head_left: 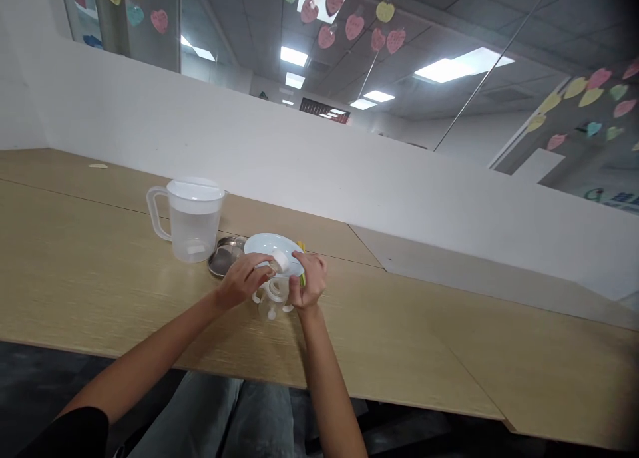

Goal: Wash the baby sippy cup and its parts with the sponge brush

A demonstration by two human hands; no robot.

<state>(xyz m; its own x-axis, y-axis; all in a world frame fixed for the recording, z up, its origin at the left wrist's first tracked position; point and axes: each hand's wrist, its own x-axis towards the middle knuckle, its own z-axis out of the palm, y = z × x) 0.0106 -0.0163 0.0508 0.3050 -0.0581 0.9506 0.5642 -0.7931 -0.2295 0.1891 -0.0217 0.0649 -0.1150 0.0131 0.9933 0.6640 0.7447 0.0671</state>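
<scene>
White cap (280,261) pinched in left fingers (260,258), clear bottle (274,299) just below, likely for easy reach; right fingers (302,258) alongside (grip unclear).

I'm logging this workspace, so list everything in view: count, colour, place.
Pitcher: one, translucent white, left on the table
Round metal dish: one, silver, beside the pitcher
Plate: one, pale blue, behind the hands
Handled bottle: one, clear, below the hands
Capped piece: one, white, at left fingertips
Slim item: yellow and green, behind right hand, mostly hidden
Flat scrap: one, cream, far left
Table: wood-toned
Wall: white, behind
Heart notes: many, mixed colours, on glass
Ceiling lights: several, white
Left hand, right hand: centre
Legs: two, grey-green trousers, bottom
</scene>
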